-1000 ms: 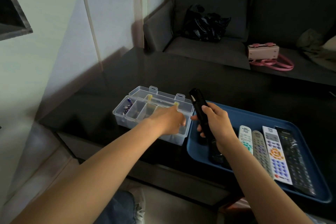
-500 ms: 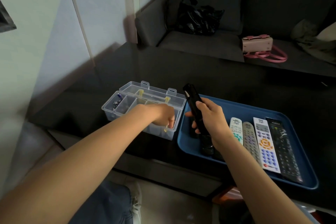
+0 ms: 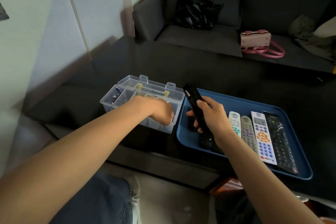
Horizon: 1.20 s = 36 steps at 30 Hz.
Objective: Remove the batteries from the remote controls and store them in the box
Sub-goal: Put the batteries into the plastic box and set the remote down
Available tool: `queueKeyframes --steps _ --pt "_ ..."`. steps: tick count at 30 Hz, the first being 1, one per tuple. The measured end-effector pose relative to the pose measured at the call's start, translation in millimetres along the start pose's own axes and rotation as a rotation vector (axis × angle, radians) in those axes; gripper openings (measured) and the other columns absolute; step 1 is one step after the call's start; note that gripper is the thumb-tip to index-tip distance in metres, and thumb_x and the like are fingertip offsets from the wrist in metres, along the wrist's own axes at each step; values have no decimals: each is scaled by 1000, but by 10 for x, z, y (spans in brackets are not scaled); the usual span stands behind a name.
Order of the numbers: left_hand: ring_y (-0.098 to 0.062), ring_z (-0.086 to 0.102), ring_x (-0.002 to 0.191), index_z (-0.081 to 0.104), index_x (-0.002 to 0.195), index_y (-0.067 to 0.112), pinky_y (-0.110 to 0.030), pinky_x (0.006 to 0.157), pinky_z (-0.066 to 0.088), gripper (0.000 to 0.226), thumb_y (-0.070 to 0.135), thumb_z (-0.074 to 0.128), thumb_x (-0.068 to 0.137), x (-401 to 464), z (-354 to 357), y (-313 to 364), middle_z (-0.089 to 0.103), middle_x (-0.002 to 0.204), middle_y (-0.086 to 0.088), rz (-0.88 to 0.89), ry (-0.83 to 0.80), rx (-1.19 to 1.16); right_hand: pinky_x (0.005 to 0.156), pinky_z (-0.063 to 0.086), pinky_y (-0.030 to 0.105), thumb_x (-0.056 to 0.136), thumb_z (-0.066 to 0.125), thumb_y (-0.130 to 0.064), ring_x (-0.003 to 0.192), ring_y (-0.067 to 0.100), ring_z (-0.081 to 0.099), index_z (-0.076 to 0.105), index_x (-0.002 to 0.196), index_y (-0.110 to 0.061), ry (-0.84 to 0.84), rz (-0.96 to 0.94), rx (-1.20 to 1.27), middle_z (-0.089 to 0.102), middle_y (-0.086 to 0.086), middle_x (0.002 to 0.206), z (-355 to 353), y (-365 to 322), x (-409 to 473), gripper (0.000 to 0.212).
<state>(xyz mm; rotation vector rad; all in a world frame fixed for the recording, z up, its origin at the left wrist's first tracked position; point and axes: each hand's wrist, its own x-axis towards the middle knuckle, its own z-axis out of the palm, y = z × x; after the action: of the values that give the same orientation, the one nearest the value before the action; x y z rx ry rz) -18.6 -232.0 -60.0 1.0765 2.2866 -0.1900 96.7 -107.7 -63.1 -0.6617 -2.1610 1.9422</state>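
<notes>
My right hand (image 3: 211,114) grips a black remote control (image 3: 194,103), held tilted with its top end up and to the left, above the blue tray (image 3: 243,103). My left hand (image 3: 158,112) reaches down into the right-hand compartment of the clear plastic box (image 3: 125,96), fingers curled downward; what it holds, if anything, is hidden. Several batteries (image 3: 115,96) lie in the box's far-left compartment. On the tray lie a white remote (image 3: 234,123), a grey remote (image 3: 248,131), a white remote with orange and blue buttons (image 3: 263,138) and a long black remote (image 3: 278,138).
The box and tray sit on a dark glossy table (image 3: 181,63). Behind it a grey sofa holds a black plastic bag (image 3: 198,11), a pink handbag (image 3: 256,40) and some cloth (image 3: 307,32). A pale wall runs along the left. Dark items (image 3: 205,140) lie on the tray under my right hand.
My left hand has dropped from the box's rim deeper into its right compartment. My right hand keeps the black remote in about the same place. The camera has tilted slightly.
</notes>
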Motion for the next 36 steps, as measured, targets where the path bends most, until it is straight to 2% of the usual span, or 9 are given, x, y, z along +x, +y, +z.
queueKeyframes --steps 4,7,13,18,22,26,28,31,36 --pt "-15 45 73 53 92 23 -20 55 32 7 20 51 85 26 66 -28 49 95 -2 23 65 45 38 41 22 100 41 -19 43 15 51 56 118 -14 0 5 6 68 5 71 58 14 19 24" --pt "-19 42 76 48 86 23 -26 60 34 3 22 51 87 54 133 -41 44 94 -5 19 94 96 38 42 22 100 41 -20 43 14 52 55 122 -15 -7 12 0 69 5 72 92 20 20 26" --pt "-24 56 99 60 103 22 -36 83 47 18 30 61 87 -59 205 -61 56 110 -4 66 325 60 39 42 23 100 42 -21 45 14 54 56 119 -14 -21 2 -31 70 7 77 172 32 -23 25" --pt "-15 58 94 67 102 19 -31 81 48 24 26 71 79 -105 241 -129 63 98 3 156 412 -72 38 42 22 100 42 -20 43 13 53 56 120 -13 -35 1 -25 70 8 77 196 15 -57 26" --pt "-5 58 79 70 92 17 -18 70 42 13 22 71 79 -165 260 -203 63 82 9 190 484 -400 39 43 22 100 42 -21 43 12 54 55 122 -13 -28 12 -13 70 7 76 187 5 -49 27" --pt "3 61 72 67 96 20 -13 62 46 14 27 63 85 -159 280 -268 64 82 11 119 794 -754 39 43 23 100 41 -21 45 13 53 53 124 -13 -32 23 19 70 8 79 180 -12 -16 28" --pt "5 61 68 65 95 18 -9 57 46 10 24 60 88 -134 274 -252 65 82 9 89 883 -1103 40 42 23 101 40 -20 46 14 53 54 120 -14 -36 31 58 69 10 81 171 -16 12 24" --pt "-7 65 70 61 89 11 -19 64 54 11 21 56 90 -94 246 -186 65 82 -3 95 744 -1761 41 42 24 101 39 -18 48 15 53 55 109 -18 -33 51 121 70 11 82 141 1 69 18" --pt "-12 63 58 58 95 1 -19 51 54 23 22 50 95 122 185 -112 60 75 -9 82 560 -2267 44 42 25 101 39 -19 53 16 54 57 102 -21 -57 73 158 71 10 82 114 96 176 19"
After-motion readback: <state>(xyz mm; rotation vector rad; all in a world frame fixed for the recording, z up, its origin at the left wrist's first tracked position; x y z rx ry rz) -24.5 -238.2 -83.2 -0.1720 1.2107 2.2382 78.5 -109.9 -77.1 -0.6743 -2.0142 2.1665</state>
